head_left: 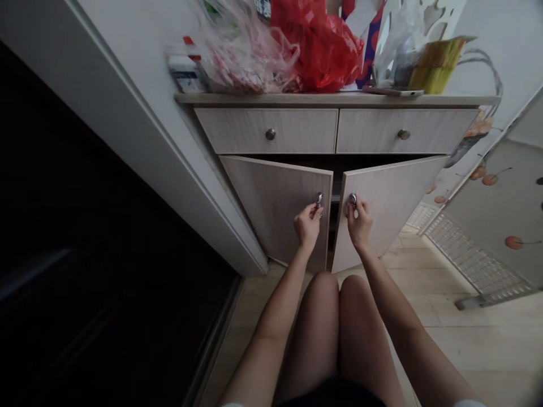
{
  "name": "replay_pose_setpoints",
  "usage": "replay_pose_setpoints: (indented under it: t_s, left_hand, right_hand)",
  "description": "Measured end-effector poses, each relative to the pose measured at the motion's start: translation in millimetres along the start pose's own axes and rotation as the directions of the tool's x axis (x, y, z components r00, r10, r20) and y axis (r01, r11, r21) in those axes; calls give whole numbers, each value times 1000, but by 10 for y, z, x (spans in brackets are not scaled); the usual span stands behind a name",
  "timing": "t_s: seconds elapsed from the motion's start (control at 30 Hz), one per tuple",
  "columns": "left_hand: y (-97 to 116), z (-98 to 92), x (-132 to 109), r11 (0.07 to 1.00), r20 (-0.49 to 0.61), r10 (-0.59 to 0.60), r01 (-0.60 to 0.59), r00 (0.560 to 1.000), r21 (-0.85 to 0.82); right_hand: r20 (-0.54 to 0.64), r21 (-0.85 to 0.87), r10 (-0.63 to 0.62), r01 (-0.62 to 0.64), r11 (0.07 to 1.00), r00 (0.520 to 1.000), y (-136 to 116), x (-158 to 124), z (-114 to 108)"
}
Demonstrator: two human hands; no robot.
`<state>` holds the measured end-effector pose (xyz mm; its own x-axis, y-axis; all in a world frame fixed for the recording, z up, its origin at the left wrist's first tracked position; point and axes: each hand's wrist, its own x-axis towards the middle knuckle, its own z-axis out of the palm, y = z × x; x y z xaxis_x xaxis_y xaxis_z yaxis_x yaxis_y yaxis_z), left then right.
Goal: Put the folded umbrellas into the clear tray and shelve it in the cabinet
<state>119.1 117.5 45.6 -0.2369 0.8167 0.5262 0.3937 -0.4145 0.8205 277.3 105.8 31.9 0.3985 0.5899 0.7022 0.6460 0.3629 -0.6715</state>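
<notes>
2 bare arms (274, 322) reach forward on either side of 2 knees (324, 288), wrists near each other. Left hand (307, 227): thumb and fingers together, clamped on left handle (319, 199). Right hand (360, 225): same pinch on right handle (353, 198). Both handles sit at the fingertips, near the inner edges of left door (275, 195) and right door (390, 200). Doors ajar, angled toward the person; dark gap between, shelf edge (336, 198) visible, contents can't tell. Above, 2 closed drawers (305, 130). Far, on cabinet top (339, 99): translucent bag (246, 53) left, red bag (322, 51) mid, yellow box (436, 65) right.
</notes>
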Motion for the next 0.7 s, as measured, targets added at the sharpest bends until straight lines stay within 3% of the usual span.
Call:
replay_pose_setpoints:
  t_s: [0.13,0.33,0.53,0.7]
  left_hand:
    - [-8,188,146,998,16,-15,13,1000,65]
    - [-38,405,339,993,25,-17,14,1000,119]
    - [-33,505,483,984,48,-44,35,998,177]
    - [-48,550,581,982,70,-44,30,997,184]
  right_hand:
    - [11,-110,-31,32,993,999,90,143,293]
    - [47,-244,-61,71,967,997,163,303,514]
    - [130,-336,-31,73,939,991,227,446,662]
    - [105,-342,-55,88,936,993,307,499,748]
